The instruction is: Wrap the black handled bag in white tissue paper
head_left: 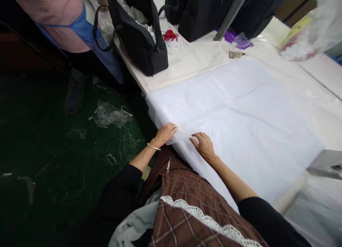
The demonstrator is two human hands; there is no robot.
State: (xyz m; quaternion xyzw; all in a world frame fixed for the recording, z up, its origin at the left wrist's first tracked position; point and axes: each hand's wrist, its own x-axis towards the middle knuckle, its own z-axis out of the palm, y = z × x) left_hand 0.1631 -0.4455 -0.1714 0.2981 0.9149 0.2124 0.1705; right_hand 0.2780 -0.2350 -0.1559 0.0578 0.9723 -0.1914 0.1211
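A large thin white sheet (240, 108) lies spread over the near part of the table and hangs down over its front edge. My left hand (166, 133), with a bangle at the wrist, has its fingers closed on the sheet at the table's edge. To its right my right hand (205, 146) hovers at or just above the sheet, thumb and fingers apart with nothing seen between them. Creases run across the sheet from near my hands toward its middle.
A black bag (141, 36) stands on the table at the left, beside tags with red strings (172, 40). More black bags (200, 15) and a metal pole (231, 15) are behind. A co-worker (64, 22) stands at the left. Plastic scraps (109, 113) litter the floor.
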